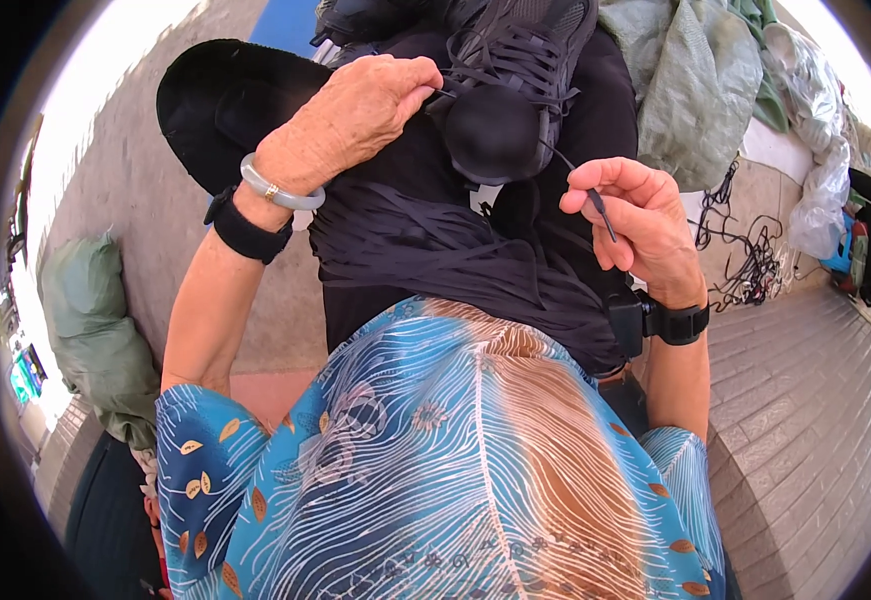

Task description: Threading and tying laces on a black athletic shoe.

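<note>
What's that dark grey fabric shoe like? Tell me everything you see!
The dark grey, fabric-looking shoe has mesh toward its far end and a smooth, rounded black area at the near end. Thin dark laces cross it. It seems to rest on black trousers. The bare left hand pinches lace at one side; the bare right hand holds a lace tip at the other.

Left hand [355, 115] back upward, pinching closed at the fingertips [425, 74]. Right hand [640, 215] curled inward, also pinching. Both forearms [213, 310] extend forward.
</note>
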{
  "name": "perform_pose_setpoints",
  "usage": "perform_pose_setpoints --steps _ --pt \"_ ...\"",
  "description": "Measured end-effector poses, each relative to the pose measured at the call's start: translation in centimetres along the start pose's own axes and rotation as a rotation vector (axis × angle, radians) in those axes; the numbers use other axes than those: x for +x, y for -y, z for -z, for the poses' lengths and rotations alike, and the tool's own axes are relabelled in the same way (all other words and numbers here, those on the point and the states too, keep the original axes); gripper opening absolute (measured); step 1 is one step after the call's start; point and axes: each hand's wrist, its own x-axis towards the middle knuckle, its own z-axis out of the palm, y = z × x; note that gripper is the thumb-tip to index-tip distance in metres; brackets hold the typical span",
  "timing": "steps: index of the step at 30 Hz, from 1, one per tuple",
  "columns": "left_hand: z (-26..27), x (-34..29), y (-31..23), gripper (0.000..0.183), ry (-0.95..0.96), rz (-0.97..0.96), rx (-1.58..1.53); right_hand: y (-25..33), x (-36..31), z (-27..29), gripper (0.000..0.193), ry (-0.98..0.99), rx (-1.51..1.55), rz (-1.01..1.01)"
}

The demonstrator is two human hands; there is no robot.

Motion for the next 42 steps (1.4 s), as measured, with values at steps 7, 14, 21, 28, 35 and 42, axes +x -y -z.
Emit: perform_pose_setpoints --steps 7,14,21,28,35,42 --pt "-0.4 -0.3 0.4 0.013 -0.003 0.027 0.01 -0.1 -1.6 -0.3 0.012 -0.039 -0.091 -0.019" --pt "-0.2 0.3 0.2 0.008 -0.027 -0.019 0.143 -0.1 -0.6 0.6 0.015 -0.194 -0.415 0.318" --pt "-0.5 0.7 0.4 0.007 -0.029 -0.043 0.216 1.0 2.0 -1.3 0.012 0.003 -1.075 0.406" --pt "-0.2 1.4 0.4 0.007 0.01 -0.067 0.234 -0.5 4.0 1.1 0.009 -0.28 -1.476 0.626" --pt "0.1 2.0 1.3 0.008 0.095 -0.044 0.155 -1.5 4.2 1.0 0.008 -0.306 -1.411 0.596" --pt "0.6 2.3 1.1 0.011 0.115 -0.049 0.179 -1.2 4.5 0.4 0.005 -0.356 -1.491 0.586"
